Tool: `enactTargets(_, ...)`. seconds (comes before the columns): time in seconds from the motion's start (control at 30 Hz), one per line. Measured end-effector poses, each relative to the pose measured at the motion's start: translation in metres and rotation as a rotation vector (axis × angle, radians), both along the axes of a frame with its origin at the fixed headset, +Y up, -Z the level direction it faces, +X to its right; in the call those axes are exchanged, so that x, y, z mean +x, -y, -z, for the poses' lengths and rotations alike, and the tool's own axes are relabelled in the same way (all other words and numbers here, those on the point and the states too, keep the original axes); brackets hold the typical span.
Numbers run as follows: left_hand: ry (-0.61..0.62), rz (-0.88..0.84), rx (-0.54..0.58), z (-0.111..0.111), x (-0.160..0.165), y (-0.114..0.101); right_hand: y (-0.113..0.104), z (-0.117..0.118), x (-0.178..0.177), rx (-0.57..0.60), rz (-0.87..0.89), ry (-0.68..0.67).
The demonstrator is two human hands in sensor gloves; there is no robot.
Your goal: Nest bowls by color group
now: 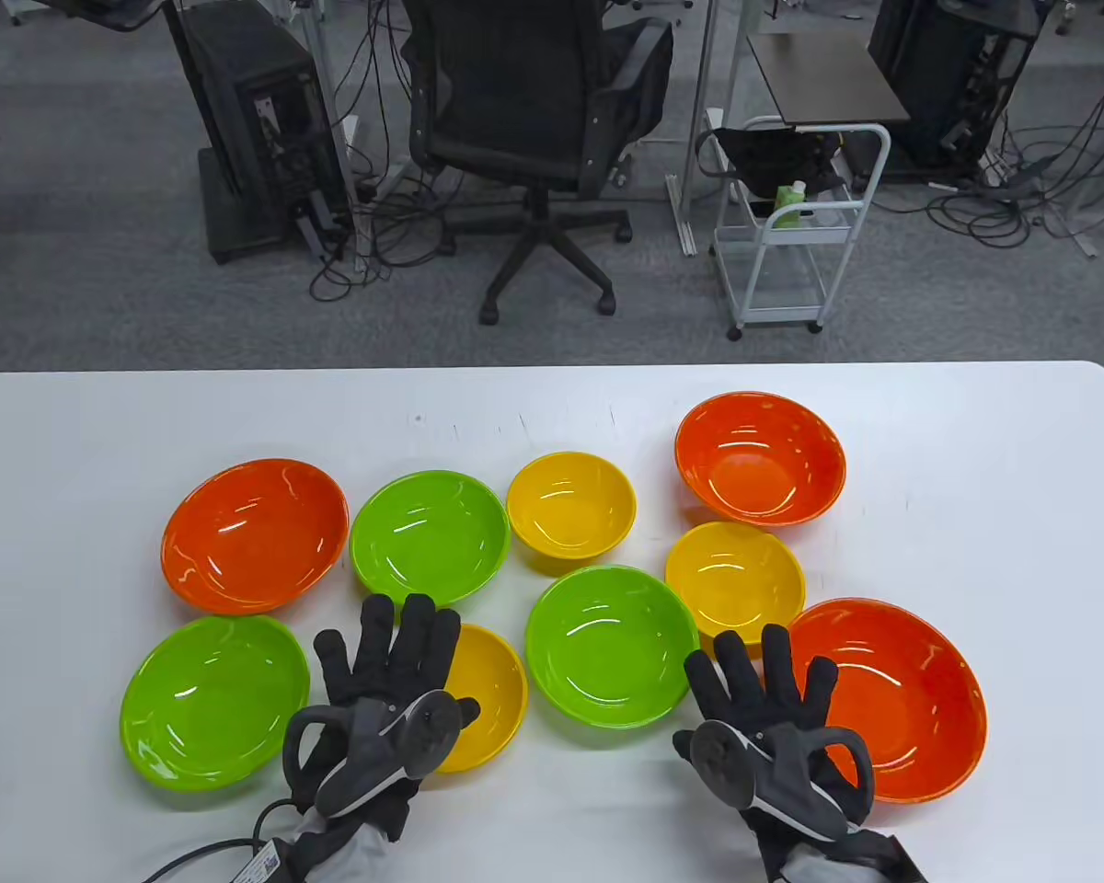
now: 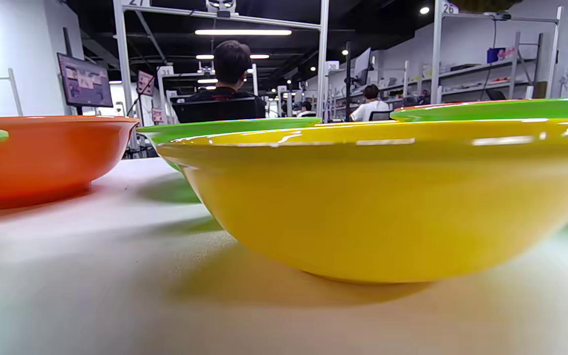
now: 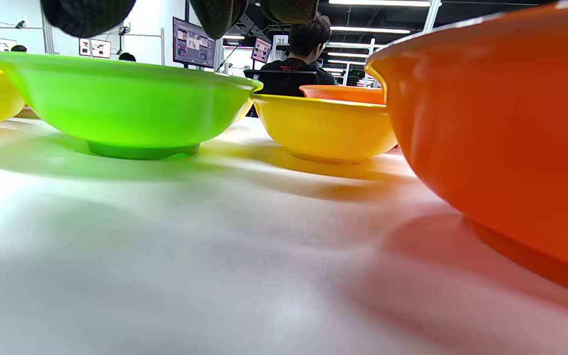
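Both gloved hands lie flat and empty near the bottom of the table view, fingers spread: the left hand (image 1: 382, 685) rests with its fingertips over the near rim of a glossy yellow plastic bowl (image 1: 488, 694), and the right hand (image 1: 764, 708) lies between a glossy green plastic bowl (image 1: 610, 646) at lower centre and a large glossy orange plastic bowl (image 1: 892, 697) at lower right. Nothing is nested yet: nine bowls, three of each colour, stand singly on the white table (image 1: 1021, 478). Two more yellow bowls sit at centre (image 1: 570, 504) and right of centre (image 1: 734, 579), two more green ones at lower left (image 1: 213, 701) and centre left (image 1: 430, 536), and two more orange ones at the left (image 1: 254, 535) and upper right (image 1: 760, 457). Judging from the layout, a sensible start is the yellow bowl under the left fingers: pinch its rim, lift it clear of its neighbours, and lower it level into another yellow bowl so it seats without tilting. The sizes appear to differ, so the smaller bowl should go inside the larger.
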State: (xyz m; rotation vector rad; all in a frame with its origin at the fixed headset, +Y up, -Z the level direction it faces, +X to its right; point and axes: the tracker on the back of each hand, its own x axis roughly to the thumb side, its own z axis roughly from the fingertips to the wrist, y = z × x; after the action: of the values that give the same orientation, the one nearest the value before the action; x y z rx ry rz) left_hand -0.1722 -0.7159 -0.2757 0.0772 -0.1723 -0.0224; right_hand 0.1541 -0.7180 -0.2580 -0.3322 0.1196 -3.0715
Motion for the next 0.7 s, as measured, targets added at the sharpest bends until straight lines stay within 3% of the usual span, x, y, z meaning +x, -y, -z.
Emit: enactTargets(0.7, -0.023, 0.014, -0.038, 0.0015, -0.0036, -0.0011, 0.0015, 0.0019, 0.0040, -0.021, -0.003, 0.020)
